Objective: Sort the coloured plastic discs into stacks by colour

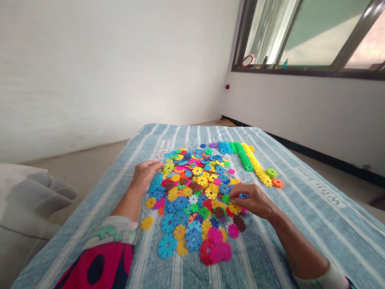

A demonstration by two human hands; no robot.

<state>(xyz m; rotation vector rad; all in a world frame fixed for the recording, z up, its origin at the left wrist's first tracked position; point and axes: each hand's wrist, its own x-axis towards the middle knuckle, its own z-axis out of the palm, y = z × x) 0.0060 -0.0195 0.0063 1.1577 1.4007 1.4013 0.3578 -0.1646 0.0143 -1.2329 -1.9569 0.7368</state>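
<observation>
Counter (258,261) spread with a blue-and-white striped cloth (96,200), printed lettering near its left and right edges. Large heap of slotted discs (197,186) across the middle, running from short of the far edge down towards the near side; many colours, flat and overlapping.

Left hand (146,176): at the heap's flank facing the left edge, just beside a lime disc (168,167). Fingers extended and close together; how wide that grip is, or whether anything is in it, cannot tell. Floral, red and navy sleeve (99,261) on this arm. Lone yellow disc (147,223) lies nearer, on the same flank.

Right hand (255,200): over the flank facing the right edge. Thumb and forefinger bent together, tips near each other beside a green disc (226,198); cannot tell if this grip has hold of it. Below the hand, a brown disc (239,223) and a pink disc (233,230), side by side.

Towards the far right corner, discs packed into long rolls: green roll (243,158), with yellow roll (255,164) alongside, slanting towards the right edge. Blue stack (224,147) left of them, purple disc (213,145) next in line. Orange disc (277,183) near the yellow roll's closer end. Beyond: white wall (114,68), dark-framed window (325,36), red-rimmed round object (248,61) on its sill
</observation>
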